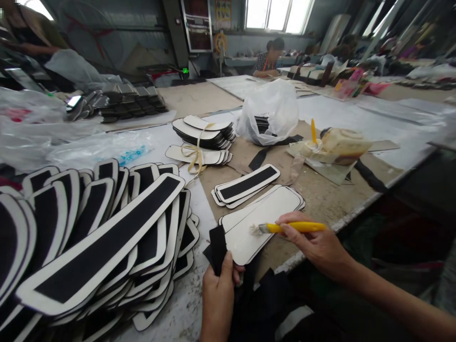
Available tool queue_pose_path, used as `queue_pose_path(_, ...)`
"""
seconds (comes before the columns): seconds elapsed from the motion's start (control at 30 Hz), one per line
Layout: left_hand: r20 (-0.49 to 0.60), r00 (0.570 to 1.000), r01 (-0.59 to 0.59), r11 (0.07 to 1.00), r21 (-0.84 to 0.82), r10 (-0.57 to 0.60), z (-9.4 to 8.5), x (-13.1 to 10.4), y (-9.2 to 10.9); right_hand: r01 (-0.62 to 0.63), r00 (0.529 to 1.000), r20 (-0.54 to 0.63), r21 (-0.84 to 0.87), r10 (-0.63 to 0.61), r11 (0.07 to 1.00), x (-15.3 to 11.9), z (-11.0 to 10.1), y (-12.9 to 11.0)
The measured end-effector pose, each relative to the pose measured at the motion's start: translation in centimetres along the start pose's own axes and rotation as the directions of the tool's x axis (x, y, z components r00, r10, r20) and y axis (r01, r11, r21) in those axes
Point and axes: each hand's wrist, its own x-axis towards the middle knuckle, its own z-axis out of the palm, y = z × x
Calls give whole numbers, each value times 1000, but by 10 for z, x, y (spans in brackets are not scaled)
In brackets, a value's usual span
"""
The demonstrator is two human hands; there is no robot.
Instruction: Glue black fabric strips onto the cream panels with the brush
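Observation:
My right hand (pixel 317 244) grips a brush with a yellow handle (pixel 301 227). Its pale bristles (pixel 255 230) touch the top of a stack of white rounded panels (pixel 260 213). Between the fingers and thumb of my left hand (pixel 221 285) is a black fabric strip (pixel 217 242), at the near left end of that stack. Just behind lie a few white panels with black strips on them (pixel 248 183). To the left spreads a large heap of white panels with black centres (pixel 107 247).
Beyond the panels are a bundle tied with yellow ribbon (pixel 199 133) and a white plastic bag (pixel 269 111). A stained container (pixel 345 145) with a yellow-handled brush stands near the right edge of the table. Clear plastic sheeting (pixel 92 147) lies left. Another person (pixel 269 59) sits at the back.

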Motion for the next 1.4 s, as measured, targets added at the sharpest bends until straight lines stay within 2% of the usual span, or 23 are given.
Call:
queue_pose_path(0.1, -7, 1000, -3, 1000, 5, 3, 0, 0, 0, 13, 999, -33, -14, -14, 1000, 0, -2, -6)
queue_pose_path(0.2, -17, 1000, 6, 1000, 20, -5, 0, 1, -1, -47, 996, 77, 113, 38, 992, -2, 6, -15)
queue_pose_path(0.27, -12, 1000, 11, 1000, 24, -10, -1, 1, -2, -59, 992, 119, 141, 42, 988, -2, 12, -13)
queue_pose_path(0.4, -9, 1000, 17, 1000, 19, -17, -1, 1, -3, 33, 999, 8, -49, -33, 998, 6, 3, 7)
queue_pose_path(0.57, -38, 999, 36, 998, 54, -34, -1, 3, -4, 150, 978, -91, -308, -186, 939, 18, -36, 31)
queue_pose_path(0.67, -67, 997, 40, 998, 57, -36, 1, 5, -5, 224, 959, -69, -404, -273, 887, 21, -54, 36)
queue_pose_path(0.8, -102, 994, 31, 999, 29, -28, 4, 4, -2, 320, 930, -8, -478, -369, 818, 23, -66, 37)
queue_pose_path(0.97, -116, 993, 15, 999, 51, -9, 4, 5, 0, 398, 895, 68, -565, -440, 723, 26, -71, 39)
queue_pose_path(1.07, -101, 995, 6, 998, 59, 0, 4, 6, 2, 423, 883, 110, -610, -457, 670, 23, -66, 41)
queue_pose_path(1.13, -98, 995, 18, 999, 47, -13, 5, 5, 4, 448, 873, 134, -601, -469, 662, 18, -59, 40)
queue_pose_path(1.2, -102, 994, 32, 999, 17, -30, 6, 5, 8, 473, 869, 144, -526, -473, 707, 11, -48, 35)
queue_pose_path(1.3, -117, 991, 56, 998, -18, -58, 8, 6, 13, 464, 885, 112, -283, -451, 840, 2, -35, 21)
queue_pose_path(1.4, -168, 983, 72, 997, -13, -73, 4, 7, 16, 404, 914, 65, -80, -400, 911, 0, -32, 6)
